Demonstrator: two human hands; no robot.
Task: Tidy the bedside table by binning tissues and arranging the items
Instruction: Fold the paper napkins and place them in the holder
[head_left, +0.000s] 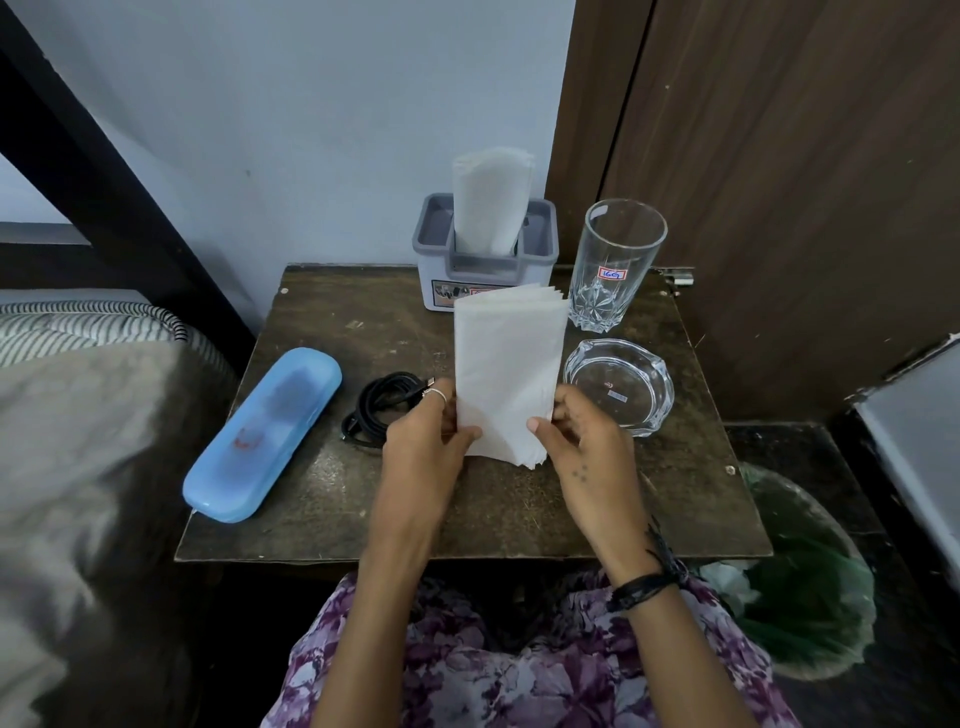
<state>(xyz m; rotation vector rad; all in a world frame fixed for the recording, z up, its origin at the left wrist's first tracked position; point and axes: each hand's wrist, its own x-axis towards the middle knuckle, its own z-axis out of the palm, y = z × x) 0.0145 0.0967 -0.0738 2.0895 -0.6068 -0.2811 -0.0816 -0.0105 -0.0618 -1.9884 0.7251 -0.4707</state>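
A stack of white folded tissues (506, 364) stands upright above the dark wooden bedside table (332, 499). My left hand (423, 441) pinches its lower left edge and my right hand (587, 436) pinches its lower right edge. Behind it a grey tissue holder (441, 249) carries more white tissues (491, 197) that stick up from its slot. A tall clear glass (618, 260) stands at the back right, with a glass ashtray (618, 384) in front of it. A coiled black cable (382, 405) lies just left of my left hand. A blue plastic case (265, 431) lies diagonally at the table's left.
A bin lined with a green bag (810, 587) sits on the floor to the right of the table, with crumpled white tissue inside. A bed with striped bedding (88, 332) borders the left side. A brown wooden door (779, 182) stands behind on the right.
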